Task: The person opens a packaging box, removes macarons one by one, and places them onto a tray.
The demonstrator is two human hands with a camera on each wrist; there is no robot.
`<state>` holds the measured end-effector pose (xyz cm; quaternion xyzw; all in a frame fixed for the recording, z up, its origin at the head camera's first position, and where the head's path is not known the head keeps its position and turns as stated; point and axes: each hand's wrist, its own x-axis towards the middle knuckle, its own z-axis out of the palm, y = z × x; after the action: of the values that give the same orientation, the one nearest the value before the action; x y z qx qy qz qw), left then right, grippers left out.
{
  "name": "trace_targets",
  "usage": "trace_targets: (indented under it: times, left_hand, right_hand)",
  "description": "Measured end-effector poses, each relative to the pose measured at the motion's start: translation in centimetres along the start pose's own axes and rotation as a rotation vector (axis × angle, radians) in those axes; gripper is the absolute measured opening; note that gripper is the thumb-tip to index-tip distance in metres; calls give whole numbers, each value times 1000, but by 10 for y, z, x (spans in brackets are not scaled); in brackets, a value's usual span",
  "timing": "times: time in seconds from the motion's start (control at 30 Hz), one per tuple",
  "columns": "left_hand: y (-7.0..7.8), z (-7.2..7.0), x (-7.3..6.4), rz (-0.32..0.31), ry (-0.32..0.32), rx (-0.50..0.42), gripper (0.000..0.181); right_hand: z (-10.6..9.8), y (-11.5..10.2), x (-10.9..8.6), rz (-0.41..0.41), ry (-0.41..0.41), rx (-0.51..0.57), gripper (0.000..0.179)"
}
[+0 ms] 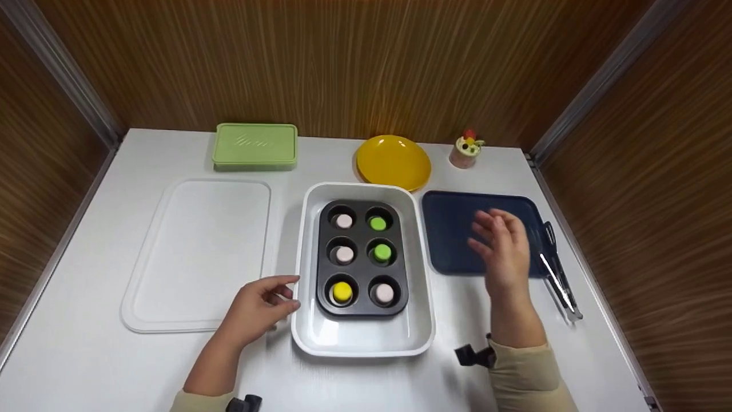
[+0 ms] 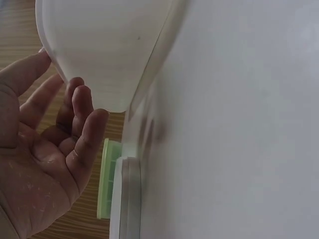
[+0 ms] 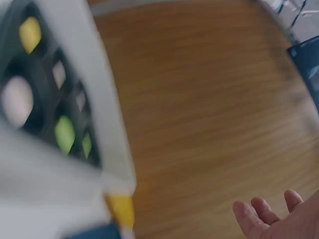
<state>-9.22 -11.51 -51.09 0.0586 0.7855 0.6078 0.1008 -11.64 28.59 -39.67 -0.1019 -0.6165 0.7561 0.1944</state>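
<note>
A white rectangular tub (image 1: 366,346) holds a dark muffin tin (image 1: 361,274). Small round pieces sit in the tin's cups: pink ones (image 1: 384,293), green ones (image 1: 382,252) and a yellow one (image 1: 342,292). My left hand (image 1: 254,312) is at the tub's left side, its fingertips touching the rim, fingers loosely bent. The left wrist view shows those fingers (image 2: 89,132) against the tub's outer wall (image 2: 107,59). Over the dark blue tray (image 1: 457,229), my right hand (image 1: 506,257) is raised with relaxed fingers and holds nothing. Only its fingertips (image 3: 266,214) show in the blurred right wrist view.
A white lid (image 1: 200,257) lies left of the tub. Along the back stand a green lidded box (image 1: 255,146), a yellow plate (image 1: 393,163) and a small dessert cup (image 1: 465,153). Metal tongs (image 1: 557,280) and a dark-handled utensil (image 1: 550,237) lie by the blue tray's right edge.
</note>
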Motion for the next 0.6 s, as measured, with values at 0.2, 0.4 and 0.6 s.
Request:
trace_targets:
  times: [0.2,0.4,0.6]
  left_hand:
    - [1,4,0,10,-16,-25,51]
    - [4,6,-1,15,7,-47,52]
    - [3,9,0,11,-14,-58,53]
  right_hand:
    - [-54,15,2,33,94,-148,18]
    - [-99,28,3,50,200,-254,15]
    - [-144,46,9,35,327,-448,20]
